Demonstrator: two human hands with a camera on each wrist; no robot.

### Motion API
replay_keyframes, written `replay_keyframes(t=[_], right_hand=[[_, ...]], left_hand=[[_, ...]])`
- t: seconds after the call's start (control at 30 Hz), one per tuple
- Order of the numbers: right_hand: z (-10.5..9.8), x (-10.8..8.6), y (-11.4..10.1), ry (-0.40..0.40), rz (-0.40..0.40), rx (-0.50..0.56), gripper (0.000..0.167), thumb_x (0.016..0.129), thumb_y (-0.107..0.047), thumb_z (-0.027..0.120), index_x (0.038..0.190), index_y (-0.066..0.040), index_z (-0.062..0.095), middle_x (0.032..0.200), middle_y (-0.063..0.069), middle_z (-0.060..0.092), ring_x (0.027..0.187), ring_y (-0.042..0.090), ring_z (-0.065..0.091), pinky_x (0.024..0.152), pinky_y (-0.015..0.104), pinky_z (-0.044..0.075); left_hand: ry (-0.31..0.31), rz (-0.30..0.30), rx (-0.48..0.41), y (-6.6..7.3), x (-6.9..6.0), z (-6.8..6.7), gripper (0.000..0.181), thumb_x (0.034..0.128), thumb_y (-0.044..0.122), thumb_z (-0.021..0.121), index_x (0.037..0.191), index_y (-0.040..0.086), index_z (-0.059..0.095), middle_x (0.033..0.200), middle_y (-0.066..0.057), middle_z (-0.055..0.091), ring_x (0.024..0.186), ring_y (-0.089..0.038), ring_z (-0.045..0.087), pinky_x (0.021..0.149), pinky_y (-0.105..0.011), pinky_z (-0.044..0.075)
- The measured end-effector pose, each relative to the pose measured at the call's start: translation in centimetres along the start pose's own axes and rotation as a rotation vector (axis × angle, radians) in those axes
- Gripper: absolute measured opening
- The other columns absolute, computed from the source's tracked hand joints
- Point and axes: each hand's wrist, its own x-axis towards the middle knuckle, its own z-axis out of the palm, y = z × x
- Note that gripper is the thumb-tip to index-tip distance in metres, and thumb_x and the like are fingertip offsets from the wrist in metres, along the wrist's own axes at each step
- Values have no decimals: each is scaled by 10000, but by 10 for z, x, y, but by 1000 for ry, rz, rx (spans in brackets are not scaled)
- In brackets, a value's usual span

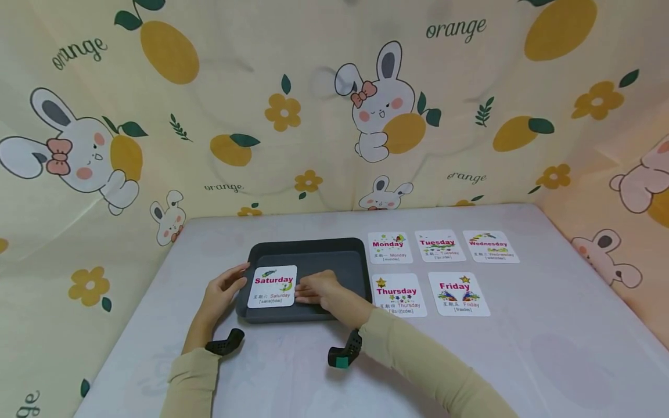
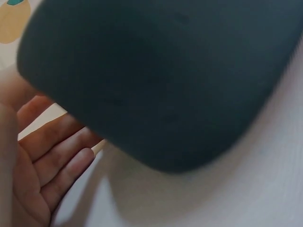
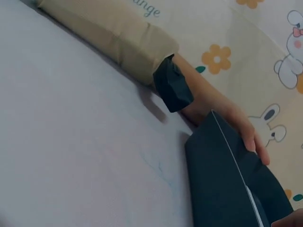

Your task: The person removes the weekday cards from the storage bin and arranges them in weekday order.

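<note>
- dark grey, the shallow tray (image 1: 330,259) sits in front of you in the head view, long axis running left to right, with the saturday card (image 1: 272,287) in its left half.
- same view: that card lies just left of your right hand (image 1: 323,290), whose fingertips meet its right edge, so your right is the nearer. you cannot tell from here whether thumb and fingers pinch it. the card looks nearly square, print facing you.
- your left hand (image 1: 222,293) is at the tray's left rim, fingers loosely extended, no card in it.
- on the pale counter (image 1: 549,360), right of the tray, lie the monday card (image 1: 391,248), tuesday card (image 1: 440,246) and wednesday card (image 1: 491,247), with the thursday card (image 1: 402,289) and friday card (image 1: 460,294) nearer you. behind hangs a cream backdrop (image 1: 298,52) with rabbits and oranges.
- left wrist view: the tray's dark outside fills much of it, your left fingers relaxed at its edge.
- right wrist view: your left fingertips hang over the rim; only a sliver of your right hand shows in the lower corner, too little to settle its hold.
</note>
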Motion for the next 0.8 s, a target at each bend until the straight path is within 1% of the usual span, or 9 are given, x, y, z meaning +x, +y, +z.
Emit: replay_keyframes(t=[0.13, 0.2, 0.27, 0.37, 0.43, 0.5, 0.57, 0.67, 0.8], right_hand=[[4, 2, 0, 6, -8, 5, 403, 846, 62, 604, 1233, 117, 510, 719, 77, 663, 550, 91, 638, 638, 239, 595], [6, 3, 0, 3, -31, -23, 367, 841, 61, 617, 1197, 112, 544, 706, 67, 649, 547, 79, 625, 603, 216, 583], [8, 4, 1, 1, -62, -58, 321, 830, 56, 641, 1144, 102, 591, 702, 60, 646, 538, 69, 607, 558, 191, 563], [12, 6, 4, 0, -122, -108, 274, 811, 50, 679, 1080, 87, 645, 686, 50, 640, 517, 58, 579, 506, 169, 533], [14, 7, 6, 7, -150, -121, 253, 799, 51, 693, 1047, 83, 658, 670, 42, 633, 492, 53, 558, 475, 160, 512], [16, 7, 8, 12, -171, -130, 242, 797, 52, 696, 1034, 85, 658, 658, 35, 619, 476, 51, 543, 459, 156, 501], [17, 6, 9, 17, -175, -132, 222, 798, 52, 693, 1015, 81, 659, 655, 29, 606, 469, 49, 534, 450, 151, 492], [17, 7, 10, 15, -174, -142, 209, 808, 45, 687, 1013, 75, 659, 660, 29, 601, 476, 50, 539, 464, 155, 505], [17, 8, 10, 5, -171, -146, 204, 822, 38, 679, 1022, 70, 663, 679, 41, 609, 503, 58, 559, 499, 169, 530]], left_hand=[[4, -12, -9, -1, 0, 0, 461, 984, 298, 537, 1425, 181, 470, 1500, -87, 466, 1374, -274, 432, 1168, -490, 333], [7, -12, -7, -1, 0, -1, 460, 985, 298, 535, 1425, 180, 471, 1498, -92, 468, 1364, -268, 437, 1167, -489, 335], [9, -13, 2, -1, 0, -1, 456, 985, 303, 534, 1423, 188, 475, 1493, -82, 475, 1340, -231, 456, 1158, -451, 358], [16, -4, 25, -2, 0, -1, 451, 983, 317, 535, 1416, 198, 485, 1481, -63, 493, 1221, -26, 498, 1064, -206, 416], [21, -4, 38, -2, 0, 0, 451, 981, 331, 537, 1412, 205, 492, 1473, -52, 504, 1131, 92, 476, 963, -70, 388], [23, -5, 42, -2, 0, 0, 452, 980, 340, 538, 1410, 207, 494, 1470, -49, 507, 1074, 151, 444, 876, 8, 342], [23, -9, 43, -1, 1, 1, 451, 980, 340, 537, 1410, 209, 494, 1470, -45, 508, 1111, 104, 458, 878, 5, 345], [21, -14, 44, -1, 1, 0, 450, 983, 339, 532, 1412, 212, 490, 1475, -40, 502, 1212, -34, 481, 900, -17, 352], [20, -11, 46, -2, 2, -1, 451, 986, 335, 527, 1416, 205, 485, 1481, -44, 495, 1311, -184, 465, 961, -96, 366]])
